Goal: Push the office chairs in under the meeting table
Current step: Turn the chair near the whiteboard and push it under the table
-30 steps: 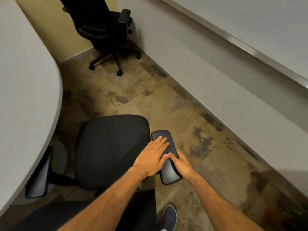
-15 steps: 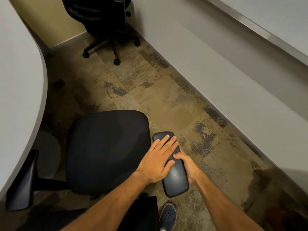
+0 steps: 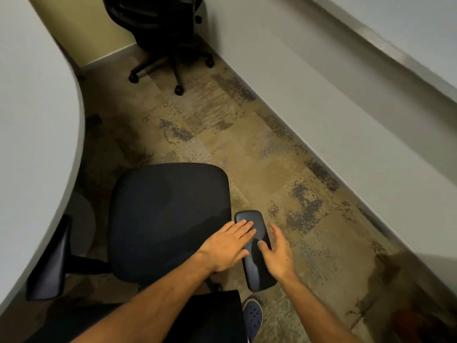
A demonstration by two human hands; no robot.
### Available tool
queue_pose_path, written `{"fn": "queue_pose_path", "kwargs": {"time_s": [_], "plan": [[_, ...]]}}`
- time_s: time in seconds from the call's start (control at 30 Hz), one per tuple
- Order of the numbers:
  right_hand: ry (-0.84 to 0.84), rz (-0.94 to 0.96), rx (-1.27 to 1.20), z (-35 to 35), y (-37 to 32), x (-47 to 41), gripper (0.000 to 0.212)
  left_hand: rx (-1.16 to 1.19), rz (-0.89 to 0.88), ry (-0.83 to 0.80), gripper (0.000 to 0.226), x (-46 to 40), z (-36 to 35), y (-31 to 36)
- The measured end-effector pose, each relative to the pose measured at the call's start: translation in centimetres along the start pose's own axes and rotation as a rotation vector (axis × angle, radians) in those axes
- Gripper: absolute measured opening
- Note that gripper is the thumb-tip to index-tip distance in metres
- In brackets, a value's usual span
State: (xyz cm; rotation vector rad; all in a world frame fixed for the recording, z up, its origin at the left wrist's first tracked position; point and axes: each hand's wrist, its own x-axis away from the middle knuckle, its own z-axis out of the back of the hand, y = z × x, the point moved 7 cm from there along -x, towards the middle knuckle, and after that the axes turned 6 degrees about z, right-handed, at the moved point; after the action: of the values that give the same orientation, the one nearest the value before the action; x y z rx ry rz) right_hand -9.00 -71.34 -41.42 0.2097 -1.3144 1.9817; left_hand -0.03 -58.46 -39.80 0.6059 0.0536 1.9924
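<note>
Black fabric-seated office chair [image 3: 170,219] sits right in front of us, its seat just beside the curved edge of the pale grey meeting table [image 3: 37,144] on our left, the seat itself clear of the tabletop. Its far armrest, a dark padded bar [image 3: 49,263], lies under the table's rim. Its near armrest, a glossy black oblong pad [image 3: 254,256], is the part we are touching.

Our left hand [image 3: 227,246] lies flat and open, palm down, with the fingers stretched across the inner edge and front half of that pad; it presses rather than grips. Our right hand [image 3: 277,253] is also open, fingers spread loosely: the thumb rests on top of the pad while the other fingers hang along its outer side, not closed round it. Both forearms reach in from the bottom of the view.

Below the armrest the toe of a dark perforated shoe [image 3: 252,315] shows on the mottled tan and grey carpet [image 3: 247,149]. The chair's black backrest [image 3: 207,315] fills the bottom edge between our arms.

A second black swivel chair on castors [image 3: 160,33] stands well apart in the far corner, against the olive wall [image 3: 81,26] and the grey wall [image 3: 321,115] that runs along our right
</note>
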Motion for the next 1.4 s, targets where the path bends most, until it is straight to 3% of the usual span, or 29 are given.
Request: {"fn": "queue_pose_path", "kwargs": {"time_s": [0.17,0.4,0.57,0.77,0.87,0.97,1.07,1.2,1.4], "plan": [[-0.184,0.266,0.142,-0.1,-11.0,8.6,0.069,0.011,0.076,-0.036,0.051,8.9,9.0,-3.8],[-0.416,0.413,0.196,-1.1,-22.7,20.0,0.071,0.071,0.216,-0.006,0.046,22.9,16.6,-5.1],[-0.553,0.527,0.333,-2.0,-25.7,26.8,0.061,0.165,0.321,0.075,0.046,33.0,18.4,-4.8],[-0.669,0.585,0.546,-1.5,-24.0,33.2,0.068,0.238,0.565,0.144,0.059,44.2,16.9,-3.9],[-0.583,0.634,0.762,-1.3,-21.8,36.7,0.076,0.281,0.64,0.15,0.065,48.4,15.5,-2.6],[-0.277,0.79,0.977,-0.7,-20.5,39.0,0.072,0.387,0.677,0.082,0.081,51.1,13.6,-1.5],[-0.103,0.919,0.834,0.0,-20.8,40.0,0.055,0.398,0.693,0.068,0.092,52.9,12.7,-1.2],[-0.043,1.009,0.696,0.7,-22.7,39.6,0.025,0.322,0.749,0.109,0.08,54.1,12.8,-1.5],[-0.102,1.029,0.735,0.6,-24.9,35.0,0.022,0.398,0.759,0.221,0.054,52.5,14.5,-3.0]]}}
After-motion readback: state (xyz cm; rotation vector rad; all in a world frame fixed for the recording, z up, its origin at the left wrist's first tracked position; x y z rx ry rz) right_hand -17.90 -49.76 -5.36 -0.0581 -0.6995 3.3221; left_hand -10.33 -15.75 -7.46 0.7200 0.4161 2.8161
